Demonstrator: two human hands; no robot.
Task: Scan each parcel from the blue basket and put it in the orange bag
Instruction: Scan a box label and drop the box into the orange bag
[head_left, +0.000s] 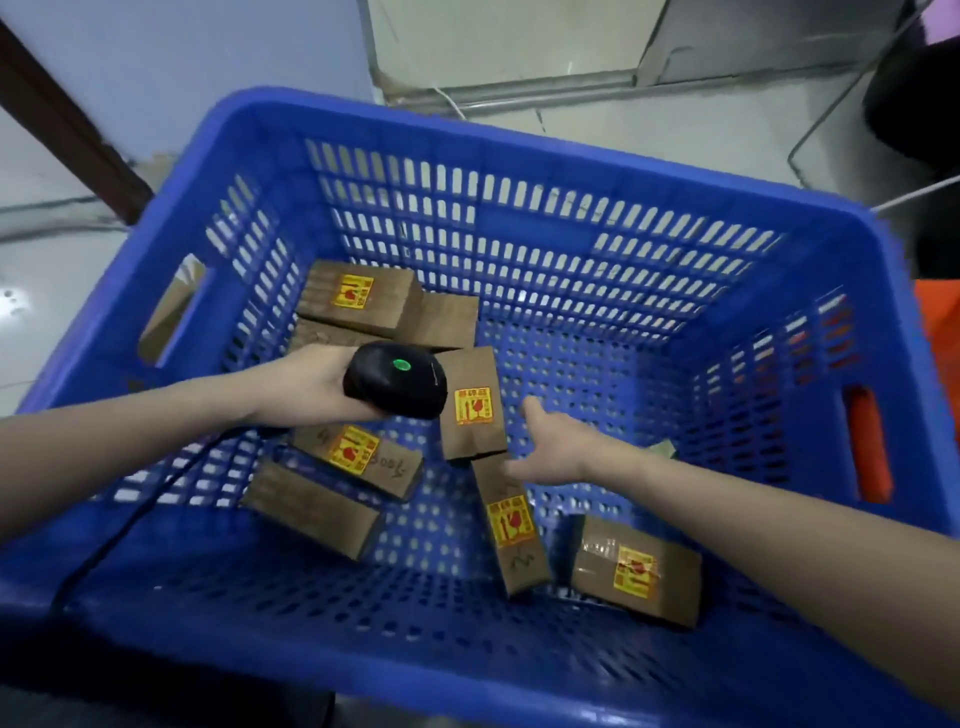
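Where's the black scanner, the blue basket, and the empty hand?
scanner (397, 379): head view, on its black top by the green light.
blue basket (545, 239): head view, on its far slotted wall.
right hand (558, 447): head view, on its back.

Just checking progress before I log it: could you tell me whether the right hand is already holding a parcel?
No, the right hand is open with fingers spread above the parcels, gripping nothing.

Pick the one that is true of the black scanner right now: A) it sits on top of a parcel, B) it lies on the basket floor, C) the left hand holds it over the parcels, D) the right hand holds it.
C: the left hand grips the scanner above the parcels, while the right hand is open and empty.
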